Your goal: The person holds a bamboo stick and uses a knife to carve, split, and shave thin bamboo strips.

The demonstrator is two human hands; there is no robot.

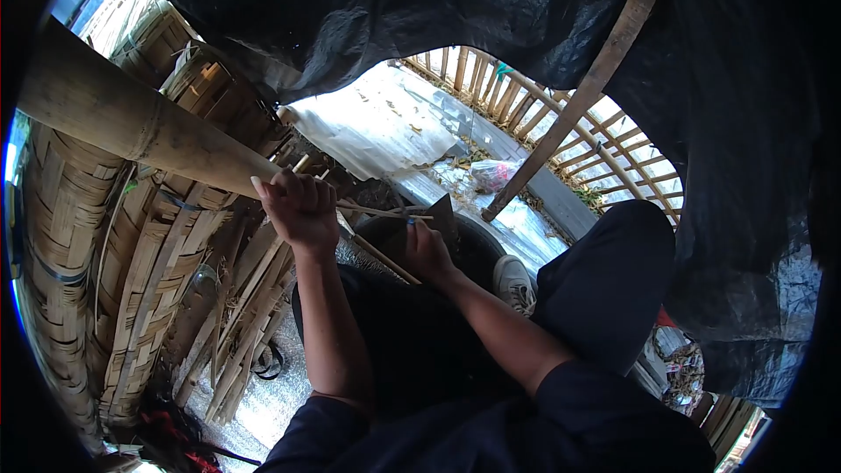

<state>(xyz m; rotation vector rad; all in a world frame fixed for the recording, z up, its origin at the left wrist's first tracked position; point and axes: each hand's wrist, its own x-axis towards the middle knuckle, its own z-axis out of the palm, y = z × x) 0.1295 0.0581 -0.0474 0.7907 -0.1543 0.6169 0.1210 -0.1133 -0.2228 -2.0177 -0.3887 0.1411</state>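
- At far left we see tall woven bamboo panels (61, 228) with flat slats running along them.
- A thick bamboo pole (149, 127) slants down from the upper left to just beside the left hand; we cannot tell whether the two touch.
- Below the pole we find a loose bundle of split strips (250, 320), lying over a silvery sheet (289, 357).
- Our left hand (300, 208) is raised with its fingers curled; its grip is clamped on one end of a thin strip (372, 210).
- That thin strip lies between our two hands, pointing rightward across the front of us.
- Our right hand (429, 254) is lower, fingers bent near the strip's far end, with something blue on one finger; we cannot tell whether its grip is clamped on the strip.
- Just beyond those fingers we see a dark pointed piece (444, 215), in front of a round dark basin (480, 236).
- Near the basin are a pale shoe (513, 283) and, farther off, a clear plastic bag (493, 177).
- Farther right we have a leaning wooden slat (583, 105), a bamboo lattice (604, 149) and a hanging black sheet (736, 166).
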